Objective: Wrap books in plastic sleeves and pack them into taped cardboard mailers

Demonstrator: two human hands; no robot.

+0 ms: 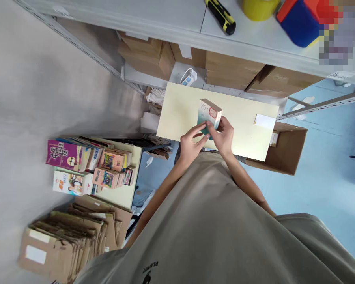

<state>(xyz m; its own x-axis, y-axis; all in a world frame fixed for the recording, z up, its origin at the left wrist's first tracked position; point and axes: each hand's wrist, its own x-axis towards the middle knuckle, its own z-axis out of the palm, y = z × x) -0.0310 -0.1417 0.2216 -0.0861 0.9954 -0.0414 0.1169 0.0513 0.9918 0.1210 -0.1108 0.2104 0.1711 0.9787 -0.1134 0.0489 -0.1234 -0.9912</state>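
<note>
A small, thick book (pixel 206 112), white fading to teal with a red-outlined mark on its cover, is held up over the pale yellow tabletop (pixel 180 106). My right hand (pixel 223 136) grips its lower right side, thumb across the cover and fingers behind. At the lower left corner my left hand (pixel 191 144) is closed on the book, its fingertips close to my right thumb. The fingers behind the book are partly hidden. To the right, a flat white item (pixel 264 120) lies on the tabletop.
An open cardboard box (pixel 290 152) stands right of the tabletop. Above are a shelf with a yellow-black utility knife (pixel 221 17) and a tape roll (pixel 260 8). A power strip (pixel 189 77) lies behind. Left are stacked books (pixel 65 156) and folded cartons (pixel 62 244).
</note>
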